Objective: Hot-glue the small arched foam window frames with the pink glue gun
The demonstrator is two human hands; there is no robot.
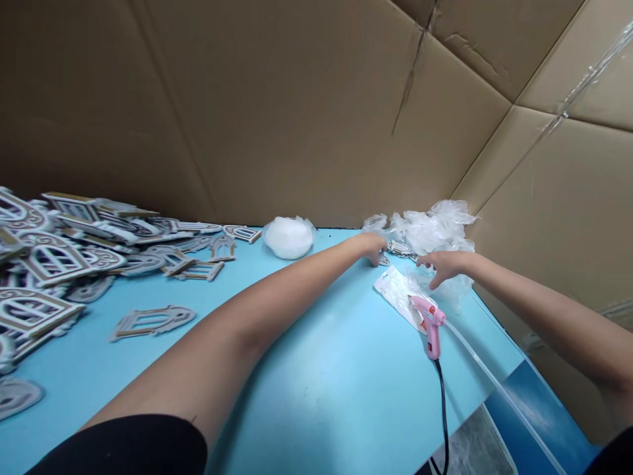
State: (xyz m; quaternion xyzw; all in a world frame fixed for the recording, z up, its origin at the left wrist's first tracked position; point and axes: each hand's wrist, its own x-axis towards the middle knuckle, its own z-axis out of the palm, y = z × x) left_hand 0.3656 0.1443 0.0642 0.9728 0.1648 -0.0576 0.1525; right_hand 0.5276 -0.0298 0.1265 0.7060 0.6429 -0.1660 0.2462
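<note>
My left hand (372, 247) reaches far across the blue table, its fingers bent down at a small grey ornamental piece (384, 260). Whether they grip that piece is unclear. Just to the right lie more small ornamental pieces (400, 249), partly covered by clear plastic. Thumb and fingers apart, my right hand (446, 265) hovers at a crumpled clear plastic bag (453, 290) and holds nothing that shows. Below it a pink glue gun (429, 323) lies with its nozzle over a white packet (398, 293). A long clear glue stick (484, 369) sticks out of its back.
Many grey and white window-shaped cutouts (64, 254) are heaped on the left; one cutout (153, 321) lies apart. A white bundle in plastic (289, 237) stands near the cardboard wall (297, 112). Crumpled plastic (435, 227) fills the back corner. A black cord (443, 409) hangs over the table edge.
</note>
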